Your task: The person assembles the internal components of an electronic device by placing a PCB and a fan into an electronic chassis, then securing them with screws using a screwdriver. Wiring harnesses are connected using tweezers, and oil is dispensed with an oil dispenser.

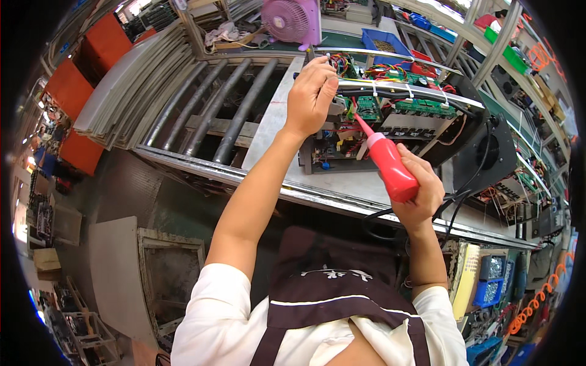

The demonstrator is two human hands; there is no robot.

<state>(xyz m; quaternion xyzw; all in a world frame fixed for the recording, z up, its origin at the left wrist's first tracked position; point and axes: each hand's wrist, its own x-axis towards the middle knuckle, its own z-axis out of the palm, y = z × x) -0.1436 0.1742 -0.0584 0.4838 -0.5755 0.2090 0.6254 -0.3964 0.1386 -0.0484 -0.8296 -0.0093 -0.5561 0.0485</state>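
My right hand [421,189] is wrapped round a red squeeze bottle [390,168]. The bottle's long pink nozzle [362,125] points up and left into an open electronic unit [397,125], its tip beside a green circuit board [368,108]. At the unit's left end, my left hand [311,97] is closed with curled fingers against the metal frame; what it pinches is hidden. Black cables [390,93] tied with white straps run along the unit's near top rail, and coloured wires [390,74] lie behind them.
Left of the unit is a roller conveyor [235,113], with stacked grey panels [140,85] beyond it. A purple fan [287,21] and a blue bin [386,46] stand behind. To the right are a black fan panel [488,152] and loose black cables [455,201].
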